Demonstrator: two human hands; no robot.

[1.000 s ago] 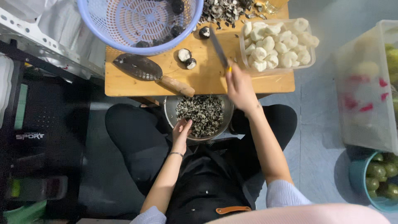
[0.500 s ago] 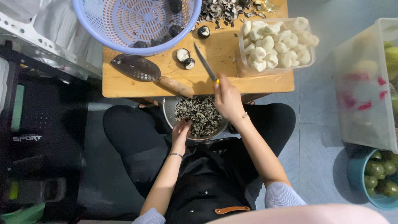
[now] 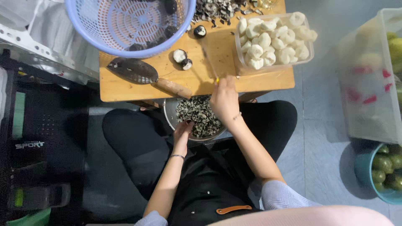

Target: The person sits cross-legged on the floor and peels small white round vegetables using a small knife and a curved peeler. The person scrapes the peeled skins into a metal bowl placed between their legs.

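Head view, looking straight down. Our right hand (image 3: 225, 100) sits at frame centre, at the near edge of the wooden desk (image 3: 121, 90); its fingers are closed around the yellow handle of a small knife (image 3: 209, 62), whose thin blade points up the frame across the wood. Our left hand (image 3: 183, 132) lies just below and left of it, resting on the rim of a metal bowl (image 3: 169, 117) held in the lap; whether its fingers are curled on the rim or dipped into the contents we cannot tell. The bowl is heaped with dark peelings (image 3: 199, 115) flecked white.

On the desk, upper centre: 2 dark round fruits (image 3: 183, 58) with their tops cut white, lying together, and 1 more (image 3: 200, 31) further up beside a pile of dark scraps (image 3: 215, 8). Upper right, a clear tub (image 3: 243, 69) holds peeled white pieces (image 3: 272, 37). Upper left, a lilac plastic colander (image 3: 83, 33) overlaps the desk edge. Below it lies a cleaver (image 3: 146, 75), wooden handle toward us.

Far right on the floor: a clear bin (image 3: 364, 83), and a teal bowl (image 3: 362, 171) of green fruits (image 3: 387, 167).
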